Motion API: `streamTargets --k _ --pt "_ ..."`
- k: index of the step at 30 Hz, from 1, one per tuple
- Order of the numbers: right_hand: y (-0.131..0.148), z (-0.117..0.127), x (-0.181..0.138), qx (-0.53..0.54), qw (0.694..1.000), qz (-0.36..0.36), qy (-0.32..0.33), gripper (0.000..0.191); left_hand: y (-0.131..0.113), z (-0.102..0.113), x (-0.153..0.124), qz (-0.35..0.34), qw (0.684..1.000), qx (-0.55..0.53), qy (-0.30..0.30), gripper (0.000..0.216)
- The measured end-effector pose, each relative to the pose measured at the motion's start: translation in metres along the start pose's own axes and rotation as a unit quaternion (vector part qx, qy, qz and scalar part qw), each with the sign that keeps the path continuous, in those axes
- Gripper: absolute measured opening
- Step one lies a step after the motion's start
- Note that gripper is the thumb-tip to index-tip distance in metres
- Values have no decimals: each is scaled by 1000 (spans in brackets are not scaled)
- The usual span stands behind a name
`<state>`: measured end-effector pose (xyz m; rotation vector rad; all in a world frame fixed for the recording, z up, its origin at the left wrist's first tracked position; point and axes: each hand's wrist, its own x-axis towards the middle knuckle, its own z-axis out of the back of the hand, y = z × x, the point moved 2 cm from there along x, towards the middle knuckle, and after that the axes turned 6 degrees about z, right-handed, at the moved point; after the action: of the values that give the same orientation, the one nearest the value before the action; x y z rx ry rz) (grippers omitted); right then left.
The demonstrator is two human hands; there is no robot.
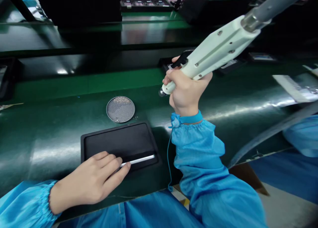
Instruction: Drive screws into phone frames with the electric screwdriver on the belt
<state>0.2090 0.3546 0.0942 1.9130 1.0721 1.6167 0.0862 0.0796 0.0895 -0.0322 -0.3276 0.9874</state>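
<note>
My left hand [93, 178] rests over the near edge of a black rectangular tray [83, 145]. Its thumb and fingers close on a slim silver-edged device [141, 159] lying in the tray; the hand covers the device's left end. My right hand [186, 88] is wrapped around a pale electric screwdriver [213, 50], raised above the bench with its tip pointing down and left. A round grey perforated dish [120, 109] sits just behind the tray. Tiny screws [123, 99] gather at the dish's far side, and a few specks lie beside it.
The green bench [57, 125] carries dark trays at the back, including a tray [263, 57] at right. A white labelled strip [289, 87] lies on the right. A thick hose [270, 132] curves past a blue sleeve [304, 135] of another person. A cord [169, 158] hangs from my right wristband.
</note>
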Motion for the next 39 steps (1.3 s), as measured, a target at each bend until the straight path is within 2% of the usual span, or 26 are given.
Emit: streamTargets --k 4,11,16,22,30,39 --pt "-2 1 1 -42 999 3 10 5 2 1 2 -5 1000 5 6 29" --pt "-5 1 2 -44 999 -6 14 6 1 0 9 -22 999 11 40 33" --pt "-5 2 2 -71 997 -36 -3 15 2 0 12 -19 998 18 48 34" --pt "0 1 2 -58 997 -49 3 5 3 -2 13 -22 998 26 53 36" --pt "-1 0 2 -20 999 -27 -8 8 2 -4 23 -25 994 33 102 43" --pt "-2 0 3 -30 998 -51 -12 11 0 -3 25 -26 994 33 102 42"
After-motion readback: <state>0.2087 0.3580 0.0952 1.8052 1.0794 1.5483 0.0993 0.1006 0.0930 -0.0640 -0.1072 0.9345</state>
